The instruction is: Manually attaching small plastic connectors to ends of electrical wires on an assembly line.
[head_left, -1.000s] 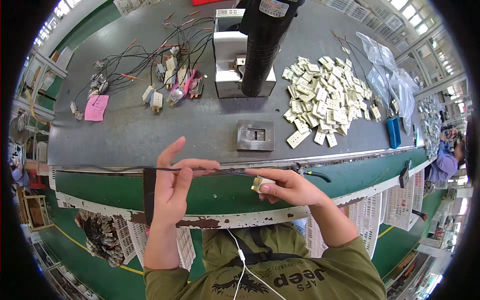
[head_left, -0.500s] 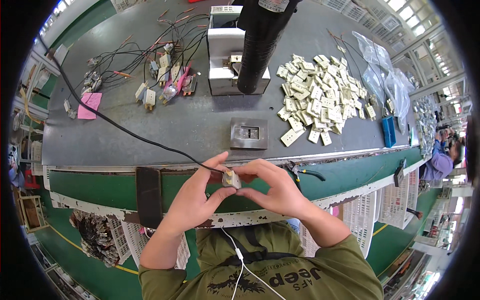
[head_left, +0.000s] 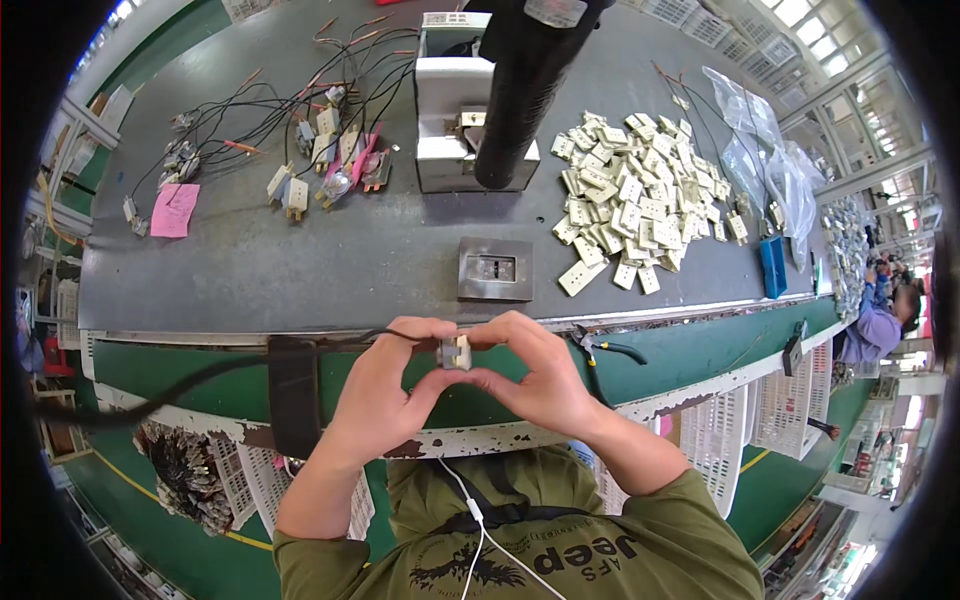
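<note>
A small grey and cream electrical plug (head_left: pixel 456 352) is pinched between my two hands above the table's front edge. My left hand (head_left: pixel 388 388) is closed on its left side, thumb below and fingers above. From the right, my right hand (head_left: pixel 540 380) grips the same plug with thumb and fingertips. A black cord (head_left: pixel 215 370) runs from the plug past my left hand to the far left, blurred there. Just beyond my hands, a metal block fixture (head_left: pixel 496 270) with a recessed slot lies on the grey table (head_left: pixel 340 270).
A heap of cream plug covers (head_left: pixel 640 200) lies right of a white press-like stand (head_left: pixel 455 110) with a black column (head_left: pixel 530 90). Corded plugs (head_left: pixel 325 140) lie at left. Cutting pliers (head_left: pixel 600 350) and a dark case (head_left: pixel 294 395) rest along the green front strip.
The cord has swung down from across the table to the lower left. The plug has turned, so its brass prongs no longer show. Both hands still hold it.
</note>
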`<state>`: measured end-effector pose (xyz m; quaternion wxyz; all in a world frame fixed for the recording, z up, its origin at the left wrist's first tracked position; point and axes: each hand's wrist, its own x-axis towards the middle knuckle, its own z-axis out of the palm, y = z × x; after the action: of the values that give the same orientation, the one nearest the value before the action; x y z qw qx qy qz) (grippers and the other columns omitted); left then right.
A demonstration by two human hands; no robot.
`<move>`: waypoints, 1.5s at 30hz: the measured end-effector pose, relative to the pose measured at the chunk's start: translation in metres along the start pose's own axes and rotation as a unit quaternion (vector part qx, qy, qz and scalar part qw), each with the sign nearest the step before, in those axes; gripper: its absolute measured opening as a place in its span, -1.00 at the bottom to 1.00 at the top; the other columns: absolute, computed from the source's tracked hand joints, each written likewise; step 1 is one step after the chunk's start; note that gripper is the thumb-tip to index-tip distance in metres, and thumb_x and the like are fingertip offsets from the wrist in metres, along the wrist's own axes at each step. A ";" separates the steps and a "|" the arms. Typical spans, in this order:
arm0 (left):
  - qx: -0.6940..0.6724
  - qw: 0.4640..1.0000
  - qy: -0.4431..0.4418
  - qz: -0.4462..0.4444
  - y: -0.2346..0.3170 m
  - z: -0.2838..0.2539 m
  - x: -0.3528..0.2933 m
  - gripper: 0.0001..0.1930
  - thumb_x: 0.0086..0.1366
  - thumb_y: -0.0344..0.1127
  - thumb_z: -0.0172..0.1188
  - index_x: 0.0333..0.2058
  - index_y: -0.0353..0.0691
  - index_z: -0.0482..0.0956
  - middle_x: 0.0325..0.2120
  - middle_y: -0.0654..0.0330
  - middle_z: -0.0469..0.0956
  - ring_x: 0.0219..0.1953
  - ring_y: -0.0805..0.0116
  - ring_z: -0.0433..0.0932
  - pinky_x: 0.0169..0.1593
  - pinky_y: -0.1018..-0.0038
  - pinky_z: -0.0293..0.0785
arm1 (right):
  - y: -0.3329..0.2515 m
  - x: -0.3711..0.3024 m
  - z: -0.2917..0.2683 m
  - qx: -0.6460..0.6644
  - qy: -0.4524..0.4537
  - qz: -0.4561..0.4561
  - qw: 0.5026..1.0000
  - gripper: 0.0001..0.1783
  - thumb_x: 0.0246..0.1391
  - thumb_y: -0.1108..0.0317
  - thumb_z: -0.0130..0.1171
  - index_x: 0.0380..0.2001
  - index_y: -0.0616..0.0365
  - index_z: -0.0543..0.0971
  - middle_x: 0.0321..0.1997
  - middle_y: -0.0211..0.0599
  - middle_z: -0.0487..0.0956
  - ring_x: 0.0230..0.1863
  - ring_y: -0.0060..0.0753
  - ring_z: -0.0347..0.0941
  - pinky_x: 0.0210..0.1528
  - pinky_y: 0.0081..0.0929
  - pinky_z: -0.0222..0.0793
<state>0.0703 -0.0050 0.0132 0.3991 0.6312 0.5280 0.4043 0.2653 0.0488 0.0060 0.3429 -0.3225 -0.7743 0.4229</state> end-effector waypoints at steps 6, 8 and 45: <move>-0.085 0.992 0.081 -0.044 -0.017 -0.019 -0.013 -0.52 0.14 -0.55 0.27 0.05 -0.27 0.36 -0.14 0.16 0.51 -0.13 0.35 0.53 0.00 0.45 0.44 | -0.002 -0.002 -0.052 -0.010 0.063 0.052 0.997 -0.63 -0.05 0.60 0.29 -0.10 0.25 0.53 -0.18 -0.30 0.56 -0.14 -0.46 0.50 -0.07 -0.47 0.43; -0.103 0.987 0.114 -0.051 -0.021 -0.036 -0.024 -0.47 0.18 -0.53 0.25 0.11 -0.27 0.28 -0.13 0.15 0.49 -0.10 0.34 0.51 0.03 0.42 0.43 | 0.033 0.000 -0.086 -0.028 0.237 0.099 0.966 -0.68 0.05 0.57 0.23 -0.08 0.32 0.52 -0.13 -0.30 0.59 -0.16 -0.52 0.52 -0.09 -0.58 0.44; 0.212 0.605 0.732 -0.231 -0.259 -0.211 -0.292 -0.59 0.39 -0.31 0.05 0.14 -0.30 0.24 0.08 0.01 0.34 0.00 0.23 0.44 0.08 0.34 0.40 | 0.068 -0.030 -0.077 -0.056 0.271 0.049 0.960 -0.54 0.29 0.49 -0.05 0.24 0.23 0.29 0.25 -0.21 0.37 0.08 -0.45 0.41 0.10 -0.53 0.35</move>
<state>-0.2494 -0.2462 -0.1786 -0.1854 0.0485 0.8434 0.5020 0.3582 0.0883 -0.0297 0.4999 -0.4811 -0.6582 0.2922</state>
